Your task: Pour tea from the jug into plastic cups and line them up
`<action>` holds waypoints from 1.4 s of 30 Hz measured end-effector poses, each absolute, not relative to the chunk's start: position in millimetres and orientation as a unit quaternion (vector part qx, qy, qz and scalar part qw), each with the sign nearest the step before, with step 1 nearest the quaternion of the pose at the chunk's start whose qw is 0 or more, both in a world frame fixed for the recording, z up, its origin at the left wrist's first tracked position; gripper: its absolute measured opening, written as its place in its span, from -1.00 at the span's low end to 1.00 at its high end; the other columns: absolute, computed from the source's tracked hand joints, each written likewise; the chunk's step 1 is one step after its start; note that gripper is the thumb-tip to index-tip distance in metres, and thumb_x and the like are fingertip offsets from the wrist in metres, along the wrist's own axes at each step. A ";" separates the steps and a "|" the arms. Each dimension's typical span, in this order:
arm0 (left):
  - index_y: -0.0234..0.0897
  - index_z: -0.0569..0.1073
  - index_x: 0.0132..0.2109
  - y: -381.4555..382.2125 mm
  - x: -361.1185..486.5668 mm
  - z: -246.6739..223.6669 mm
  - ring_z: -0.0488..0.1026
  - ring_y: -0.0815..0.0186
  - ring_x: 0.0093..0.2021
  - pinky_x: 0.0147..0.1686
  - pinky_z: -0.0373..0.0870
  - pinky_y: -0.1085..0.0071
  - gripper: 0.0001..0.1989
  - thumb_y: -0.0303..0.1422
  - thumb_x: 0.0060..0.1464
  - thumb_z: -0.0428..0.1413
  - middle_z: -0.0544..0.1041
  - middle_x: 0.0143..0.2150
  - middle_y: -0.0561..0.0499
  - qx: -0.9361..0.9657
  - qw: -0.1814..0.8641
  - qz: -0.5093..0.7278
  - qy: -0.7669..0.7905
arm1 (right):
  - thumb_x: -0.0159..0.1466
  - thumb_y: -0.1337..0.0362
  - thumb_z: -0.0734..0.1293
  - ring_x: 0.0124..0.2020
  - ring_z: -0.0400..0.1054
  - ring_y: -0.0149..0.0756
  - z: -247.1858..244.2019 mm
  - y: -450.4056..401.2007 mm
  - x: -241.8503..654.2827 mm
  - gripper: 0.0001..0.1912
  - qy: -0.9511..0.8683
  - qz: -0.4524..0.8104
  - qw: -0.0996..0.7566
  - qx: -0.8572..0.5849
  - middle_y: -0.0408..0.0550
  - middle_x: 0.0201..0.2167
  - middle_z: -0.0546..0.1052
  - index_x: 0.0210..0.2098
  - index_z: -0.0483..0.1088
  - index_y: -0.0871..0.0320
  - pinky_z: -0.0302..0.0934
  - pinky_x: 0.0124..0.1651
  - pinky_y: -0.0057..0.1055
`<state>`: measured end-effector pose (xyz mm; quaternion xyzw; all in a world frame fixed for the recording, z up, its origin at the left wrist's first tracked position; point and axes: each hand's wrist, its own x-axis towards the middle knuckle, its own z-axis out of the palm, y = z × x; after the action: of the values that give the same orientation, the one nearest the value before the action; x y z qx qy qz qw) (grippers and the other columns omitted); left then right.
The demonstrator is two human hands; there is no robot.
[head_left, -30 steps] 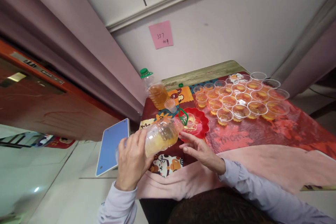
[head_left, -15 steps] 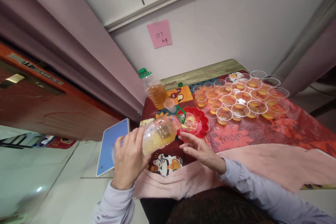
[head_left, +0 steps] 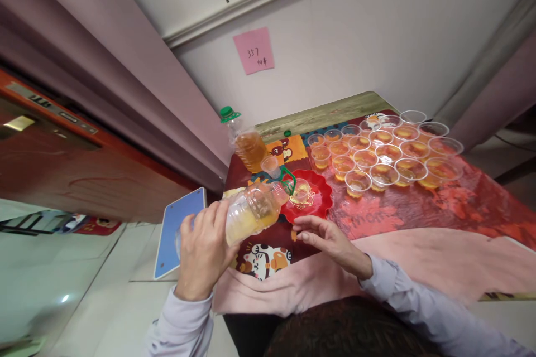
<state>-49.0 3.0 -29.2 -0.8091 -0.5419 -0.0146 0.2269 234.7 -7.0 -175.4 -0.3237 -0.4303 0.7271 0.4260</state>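
My left hand [head_left: 205, 245] is wrapped round a clear plastic bottle [head_left: 253, 212] with yellowish liquid inside. The bottle lies tilted, its mouth with a green ring handle [head_left: 287, 180] pointing right at a clear plastic cup [head_left: 300, 192]. That cup stands in a red scalloped tray [head_left: 321, 204]. My right hand [head_left: 326, 240] hovers by the tray's front edge, fingers apart and holding nothing. Behind the bottle's neck stands another clear cup [head_left: 270, 166]. Whether liquid is flowing from the mouth I cannot make out.
A green-capped bottle of amber liquid [head_left: 251, 150] stands at the back left. Several clear cups with yellow liquid [head_left: 388, 155] fill the table's right part in rows. A green cap [head_left: 287, 133] lies near the back. A pink cloth [head_left: 419, 254] covers the front edge.
My right hand has drawn back slightly to the right and down, away from the tray. My left hand and the tilted bottle have shifted only a little.
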 end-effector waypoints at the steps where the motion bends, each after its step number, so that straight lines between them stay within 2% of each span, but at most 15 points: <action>1: -0.39 0.33 0.35 3.2 -48.3 -28.9 0.49 -0.12 0.16 0.15 0.21 0.00 -0.33 -0.28 0.12 0.17 0.56 0.24 -0.33 -0.808 0.224 -0.014 -0.545 | 0.31 -0.05 0.54 0.16 0.53 -0.12 -176.8 -8.0 235.2 -0.48 -0.430 0.728 0.425 -0.323 0.04 0.10 0.63 0.16 0.51 0.03 0.34 0.34 0.01; 11: -0.33 0.33 0.37 5.3 -45.7 -26.5 0.48 -0.15 0.17 0.16 0.21 -0.03 -0.31 -0.28 0.09 0.14 0.56 0.25 -0.34 -0.805 0.212 -0.018 -0.554 | 0.34 -0.02 0.52 0.16 0.54 -0.10 -179.7 -13.6 238.5 -0.51 -0.434 0.729 0.419 -0.323 0.04 0.09 0.65 0.17 0.52 0.02 0.35 0.33 -0.01; 21: -0.42 0.36 0.33 5.4 -46.6 -23.1 0.50 -0.16 0.15 0.16 0.22 -0.04 -0.33 -0.28 0.09 0.17 0.57 0.23 -0.36 -0.804 0.232 -0.012 -0.548 | 0.34 0.01 0.52 0.14 0.55 -0.13 -179.9 -15.0 240.3 -0.52 -0.426 0.738 0.417 -0.315 0.03 0.09 0.65 0.18 0.51 0.03 0.34 0.34 -0.02; 35: -0.36 0.32 0.36 5.1 -47.9 -23.5 0.49 -0.15 0.16 0.16 0.22 -0.04 -0.32 -0.24 0.13 0.14 0.56 0.25 -0.36 -0.801 0.234 -0.014 -0.550 | 0.32 0.00 0.54 0.13 0.56 -0.13 -186.9 -15.5 238.8 -0.52 -0.411 0.745 0.421 -0.314 0.01 0.07 0.66 0.16 0.53 0.01 0.35 0.34 -0.01; 42: -0.40 0.34 0.35 5.0 -48.1 -22.9 0.50 -0.18 0.15 0.15 0.23 -0.07 -0.32 -0.26 0.11 0.14 0.56 0.23 -0.37 -0.806 0.234 -0.018 -0.544 | 0.32 0.00 0.54 0.12 0.55 -0.13 -188.0 -15.6 238.8 -0.52 -0.412 0.745 0.420 -0.314 0.00 0.06 0.65 0.16 0.53 0.01 0.35 0.33 -0.03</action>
<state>-48.1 5.0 -22.9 -0.8058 -0.5438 -0.0184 0.2339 238.8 -15.6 -188.0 -0.3143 -0.4123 0.7450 0.4198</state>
